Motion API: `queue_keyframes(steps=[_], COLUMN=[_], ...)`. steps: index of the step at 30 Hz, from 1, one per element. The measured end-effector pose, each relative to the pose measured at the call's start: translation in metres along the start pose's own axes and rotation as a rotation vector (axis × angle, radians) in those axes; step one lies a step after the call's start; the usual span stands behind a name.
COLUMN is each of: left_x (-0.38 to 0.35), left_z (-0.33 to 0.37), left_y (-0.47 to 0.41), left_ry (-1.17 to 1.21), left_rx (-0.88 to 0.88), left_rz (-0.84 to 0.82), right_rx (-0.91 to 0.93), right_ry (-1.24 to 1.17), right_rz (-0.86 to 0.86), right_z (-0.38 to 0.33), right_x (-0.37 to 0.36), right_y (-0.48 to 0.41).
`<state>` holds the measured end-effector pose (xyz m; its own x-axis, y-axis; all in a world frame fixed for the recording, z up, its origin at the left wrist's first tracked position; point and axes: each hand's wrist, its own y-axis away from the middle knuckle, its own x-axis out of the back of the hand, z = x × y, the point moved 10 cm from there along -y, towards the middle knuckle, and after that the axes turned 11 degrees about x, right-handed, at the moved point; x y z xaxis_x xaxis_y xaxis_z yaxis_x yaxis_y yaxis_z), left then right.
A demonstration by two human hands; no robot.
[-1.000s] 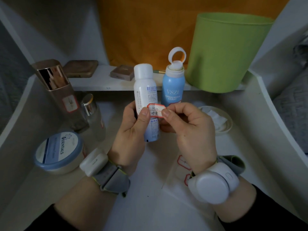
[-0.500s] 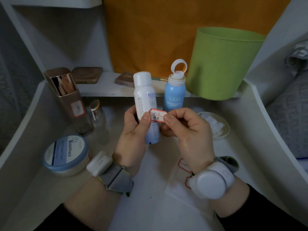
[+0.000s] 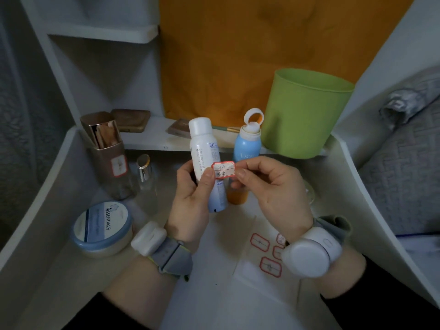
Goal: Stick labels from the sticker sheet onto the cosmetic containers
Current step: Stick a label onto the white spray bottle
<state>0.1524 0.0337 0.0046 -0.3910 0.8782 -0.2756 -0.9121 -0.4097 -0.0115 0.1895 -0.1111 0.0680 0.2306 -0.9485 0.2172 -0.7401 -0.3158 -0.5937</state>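
At frame centre, the left hand (image 3: 190,198) grips the bottle (image 3: 206,163) upright; the right hand (image 3: 271,186) pinches the label (image 3: 223,170) against it, thumbs meeting.

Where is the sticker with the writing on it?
In the middle of the head view, the sticker is pinched between the left hand and right hand, against the white bottle.

1. A white, curved-sided bench (image 3: 40,210) fills the near scene, under dim light.
2. A white raised shelf (image 3: 147,139) runs along its far edge.
3. An orange fabric panel (image 3: 238,55) hangs behind.
4. Grey textured bedding (image 3: 404,175) lies right.
5. White wall shelving (image 3: 102,34) stands far left.
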Motion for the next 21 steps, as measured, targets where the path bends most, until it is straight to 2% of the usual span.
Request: queue_keyframes(steps=[6, 12, 16, 21], left_x=[-0.004, -0.013, -0.020, -0.033], left_z=[0.020, 0.036, 0.036, 0.042], left_y=[0.016, 0.032, 0.038, 0.047], left_ry=[-0.151, -0.107, -0.074, -0.097], left_rx=[-0.063, -0.081, -0.038, -0.033], left_rz=[0.040, 0.032, -0.020, -0.081], right_rx=[0.371, 0.364, 0.371, 0.581], right_ry=[0.409, 0.430, 0.400, 0.430], right_rz=[-0.047, 0.006, -0.042, -0.122], right_z=[-0.048, -0.062, -0.067, -0.095], right_x=[0.015, 0.029, 0.031, 0.031], right_y=[-0.006, -0.003, -0.001, 0.009])
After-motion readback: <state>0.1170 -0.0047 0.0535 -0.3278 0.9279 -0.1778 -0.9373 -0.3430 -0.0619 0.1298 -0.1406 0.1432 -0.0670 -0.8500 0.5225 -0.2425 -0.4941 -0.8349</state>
